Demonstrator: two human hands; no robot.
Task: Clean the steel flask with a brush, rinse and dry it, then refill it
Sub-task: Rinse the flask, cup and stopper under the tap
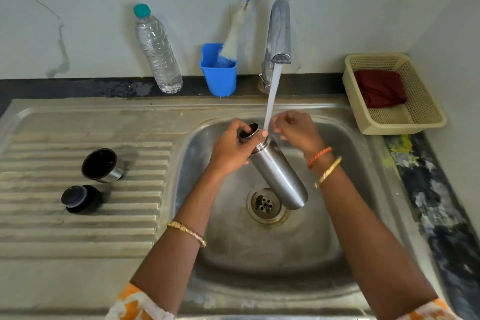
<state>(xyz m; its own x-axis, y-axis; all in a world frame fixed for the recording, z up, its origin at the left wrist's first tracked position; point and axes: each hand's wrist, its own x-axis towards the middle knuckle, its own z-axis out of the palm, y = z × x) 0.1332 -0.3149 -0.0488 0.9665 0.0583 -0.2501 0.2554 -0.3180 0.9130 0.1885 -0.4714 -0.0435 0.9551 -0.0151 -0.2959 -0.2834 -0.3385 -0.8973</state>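
Note:
My left hand (pixel 232 149) grips the neck of the steel flask (pixel 278 174), which hangs tilted over the sink basin (pixel 337 215), its open mouth up and to the left. Water runs from the tap (pixel 279 31) and strikes the flask just beside the mouth. My right hand (pixel 294 128) hovers at the stream next to the flask's neck, fingers loosely curled, holding nothing. The bottle brush (pixel 233 36), with a blue handle, stands in a blue cup (pixel 220 78) behind the sink. The flask's cup lid (pixel 102 165) and black stopper (pixel 79 199) lie on the drainboard.
A full plastic water bottle (pixel 158 52) with a teal cap stands against the wall left of the blue cup. A cream basket (pixel 415 112) holding a dark red cloth (pixel 379 88) sits at the right. The drain (pixel 265 205) lies under the flask's base.

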